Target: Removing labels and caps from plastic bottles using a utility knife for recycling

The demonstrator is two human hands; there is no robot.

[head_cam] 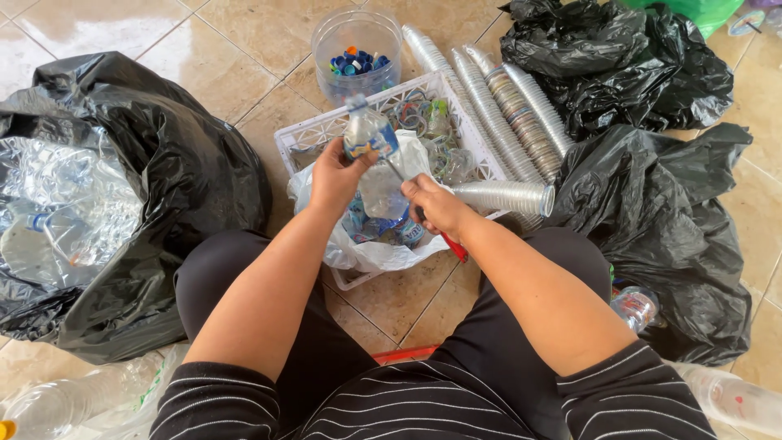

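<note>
Gripping a clear plastic bottle [368, 143] in my left hand [336, 175] at frame centre. My right hand [436, 204] fingers clench a red-handled blade [453, 246] against it, above the white basket [326, 130].

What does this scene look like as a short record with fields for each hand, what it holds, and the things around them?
left hand: left hand grips a clear plastic bottle with a blue label
right hand: right hand holds a red-handled cutter, blade toward the bottle
below the hands: white plastic bag with peeled labels, lying in a white basket
behind: clear tub of bottle caps
right side: stacked clear cups, black bags
left side: black bag of crushed bottles
floor: beige tiles
</note>
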